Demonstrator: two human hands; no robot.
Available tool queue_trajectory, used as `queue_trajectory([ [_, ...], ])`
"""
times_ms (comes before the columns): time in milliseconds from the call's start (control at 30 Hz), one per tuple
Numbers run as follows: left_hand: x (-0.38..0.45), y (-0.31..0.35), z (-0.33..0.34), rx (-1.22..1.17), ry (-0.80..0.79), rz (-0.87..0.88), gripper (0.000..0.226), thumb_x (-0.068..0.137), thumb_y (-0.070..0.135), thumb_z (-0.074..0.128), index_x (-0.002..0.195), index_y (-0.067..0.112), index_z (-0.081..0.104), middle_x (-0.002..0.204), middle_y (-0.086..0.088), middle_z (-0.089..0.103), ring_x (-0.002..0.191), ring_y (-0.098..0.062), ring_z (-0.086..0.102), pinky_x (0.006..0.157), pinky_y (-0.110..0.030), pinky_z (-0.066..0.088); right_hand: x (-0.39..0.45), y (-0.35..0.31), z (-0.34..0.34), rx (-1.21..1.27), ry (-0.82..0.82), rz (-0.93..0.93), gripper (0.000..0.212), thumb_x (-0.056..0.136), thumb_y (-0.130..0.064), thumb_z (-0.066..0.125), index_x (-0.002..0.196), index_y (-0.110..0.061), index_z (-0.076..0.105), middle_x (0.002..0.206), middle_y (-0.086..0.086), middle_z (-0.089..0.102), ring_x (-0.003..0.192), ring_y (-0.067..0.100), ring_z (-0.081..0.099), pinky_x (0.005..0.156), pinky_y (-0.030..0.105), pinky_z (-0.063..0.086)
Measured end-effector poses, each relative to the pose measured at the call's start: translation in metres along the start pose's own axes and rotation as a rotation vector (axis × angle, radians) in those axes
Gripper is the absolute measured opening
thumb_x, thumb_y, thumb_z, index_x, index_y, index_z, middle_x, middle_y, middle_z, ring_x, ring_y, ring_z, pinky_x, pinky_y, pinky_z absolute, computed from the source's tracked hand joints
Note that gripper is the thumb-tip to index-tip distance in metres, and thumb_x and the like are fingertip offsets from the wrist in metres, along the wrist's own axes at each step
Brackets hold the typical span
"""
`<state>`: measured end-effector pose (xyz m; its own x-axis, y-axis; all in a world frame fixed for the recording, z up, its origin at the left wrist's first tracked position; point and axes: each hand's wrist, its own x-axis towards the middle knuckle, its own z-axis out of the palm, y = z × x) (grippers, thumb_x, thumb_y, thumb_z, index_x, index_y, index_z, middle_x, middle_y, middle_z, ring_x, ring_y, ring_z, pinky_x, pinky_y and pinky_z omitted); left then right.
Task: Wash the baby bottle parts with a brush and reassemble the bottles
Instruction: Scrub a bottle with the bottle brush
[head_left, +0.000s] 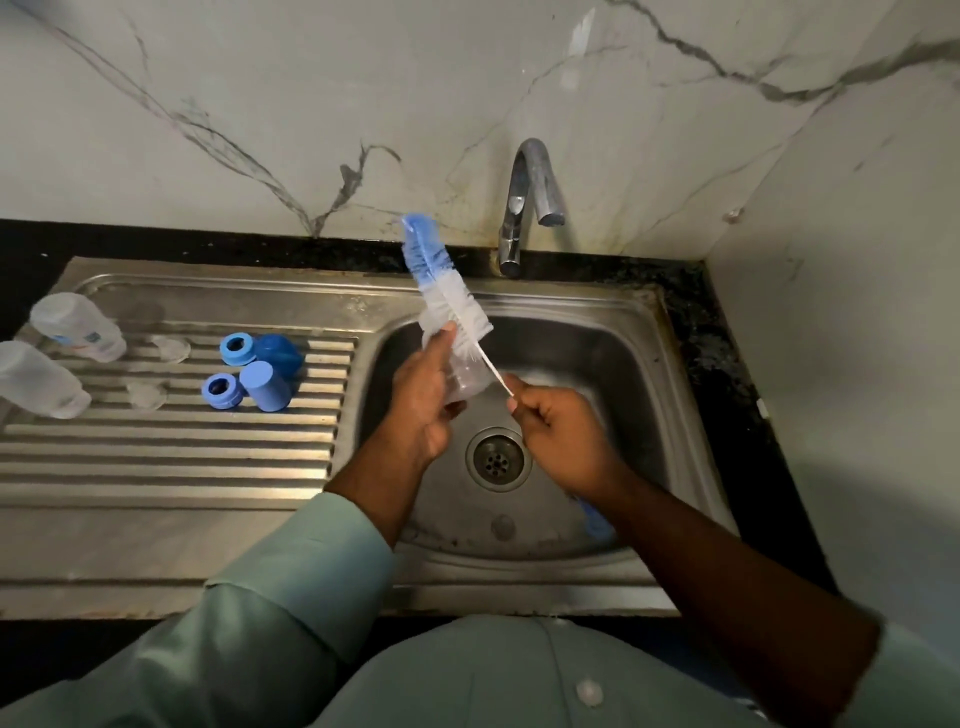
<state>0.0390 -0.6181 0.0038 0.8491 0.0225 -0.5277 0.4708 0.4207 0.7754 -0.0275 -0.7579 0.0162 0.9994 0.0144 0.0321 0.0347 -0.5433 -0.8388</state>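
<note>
Over the sink basin (649, 415), the right hand (563, 441) pinches the brush (449, 291) by its thin stem, while the left hand (423, 400) wraps a clear bottle (465, 382) — bristles just outside its mouth. Farther left, on the ribbed drainboard (171, 447), lie blue rings (223, 391), caps (265, 387) and two more bottles (78, 327).

Steel sink (670, 364) with ribbed drainboard (171, 457); chrome faucet (524, 202) behind; marble wall (311, 104).
</note>
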Motion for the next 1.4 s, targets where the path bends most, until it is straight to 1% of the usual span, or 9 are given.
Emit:
queue_trajectory([
  [200, 0.018, 0.023, -0.018, -0.239, 0.007, 0.098, 0.053, 0.087, 0.042, 0.068, 0.131, 0.016, 0.056, 0.113, -0.008, 0.069, 0.099, -0.026, 0.068, 0.069, -0.036, 0.056, -0.024, 0.001, 0.012, -0.042, -0.077, -0.082, 0.021, 0.092, -0.009, 0.055, 0.105, -0.009, 0.072, 0.071, 0.006, 0.067, 0.063, 0.01, 0.06, 0.065, 0.023, 0.047],
  [333, 0.005, 0.011, 0.003, -0.089, 0.025, 0.133, 0.038, 0.085, 0.026, 0.074, 0.119, 0.015, 0.061, 0.104, -0.009, 0.072, 0.086, -0.023, 0.069, 0.057, -0.032, 0.054, 0.003, 0.001, 0.009, -0.04, 0.037, -0.023, 0.034, 0.092, -0.005, 0.056, 0.06, -0.014, 0.059, 0.052, -0.013, 0.055, 0.05, 0.001, 0.048, 0.058, 0.021, 0.037],
  [467, 0.022, 0.032, -0.012, -0.372, 0.007, 0.056, 0.049, 0.081, 0.033, 0.075, 0.123, 0.012, 0.06, 0.113, -0.013, 0.071, 0.099, -0.028, 0.071, 0.076, -0.044, 0.058, -0.012, 0.006, 0.007, -0.021, -0.039, -0.111, 0.019, 0.093, -0.013, 0.056, 0.096, -0.005, 0.072, 0.092, 0.016, 0.071, 0.075, 0.016, 0.066, 0.072, 0.027, 0.05],
  [633, 0.01, 0.011, 0.002, -0.147, -0.107, -0.058, 0.056, 0.085, 0.042, 0.062, 0.133, 0.014, 0.058, 0.1, -0.004, 0.066, 0.077, -0.017, 0.062, 0.059, -0.027, 0.044, 0.007, 0.002, 0.001, -0.054, 0.063, -0.047, 0.035, 0.093, -0.008, 0.056, 0.061, -0.021, 0.054, 0.05, -0.009, 0.046, 0.049, 0.002, 0.044, 0.059, 0.025, 0.034],
  [767, 0.013, 0.025, -0.007, -0.156, -0.042, -0.055, 0.052, 0.086, 0.055, 0.056, 0.124, 0.02, 0.062, 0.105, -0.006, 0.069, 0.089, -0.023, 0.065, 0.062, -0.027, 0.051, -0.022, 0.004, 0.007, -0.065, -0.07, -0.136, 0.023, 0.093, -0.01, 0.054, 0.108, -0.01, 0.071, 0.077, -0.004, 0.066, 0.068, 0.006, 0.06, 0.07, 0.016, 0.048],
  [900, 0.002, 0.01, 0.01, -0.108, -0.035, 0.074, 0.047, 0.084, 0.05, 0.069, 0.119, 0.019, 0.063, 0.102, -0.004, 0.071, 0.086, -0.02, 0.066, 0.063, -0.031, 0.052, 0.003, 0.0, 0.008, -0.041, 0.058, -0.07, 0.04, 0.092, -0.005, 0.055, 0.058, -0.025, 0.051, 0.051, -0.011, 0.043, 0.051, -0.001, 0.048, 0.058, 0.009, 0.035],
  [1033, 0.016, 0.03, -0.001, -0.317, 0.023, 0.125, 0.051, 0.082, 0.037, 0.074, 0.126, 0.016, 0.06, 0.111, -0.009, 0.07, 0.098, -0.026, 0.069, 0.069, -0.039, 0.058, -0.016, 0.004, 0.005, 0.006, -0.042, -0.099, 0.016, 0.092, -0.003, 0.057, 0.082, -0.002, 0.07, 0.064, -0.015, 0.059, 0.062, -0.009, 0.054, 0.068, 0.006, 0.04],
  [1300, 0.008, 0.027, 0.013, -0.367, -0.167, 0.075, 0.038, 0.093, 0.043, 0.055, 0.121, 0.018, 0.062, 0.095, -0.002, 0.068, 0.081, -0.016, 0.065, 0.072, -0.032, 0.047, -0.007, 0.0, -0.001, 0.071, -0.042, -0.028, 0.041, 0.093, -0.007, 0.056, 0.054, -0.019, 0.051, 0.054, -0.018, 0.052, 0.053, -0.008, 0.045, 0.062, 0.015, 0.038],
  [1400, 0.002, 0.022, 0.015, -0.343, -0.25, 0.035, 0.04, 0.091, 0.043, 0.058, 0.123, 0.018, 0.06, 0.104, -0.005, 0.064, 0.085, -0.018, 0.063, 0.075, -0.036, 0.049, -0.002, -0.006, -0.003, 0.132, 0.001, -0.014, 0.039, 0.093, -0.013, 0.055, 0.056, -0.021, 0.052, 0.055, 0.001, 0.049, 0.054, -0.001, 0.042, 0.056, 0.023, 0.039],
])
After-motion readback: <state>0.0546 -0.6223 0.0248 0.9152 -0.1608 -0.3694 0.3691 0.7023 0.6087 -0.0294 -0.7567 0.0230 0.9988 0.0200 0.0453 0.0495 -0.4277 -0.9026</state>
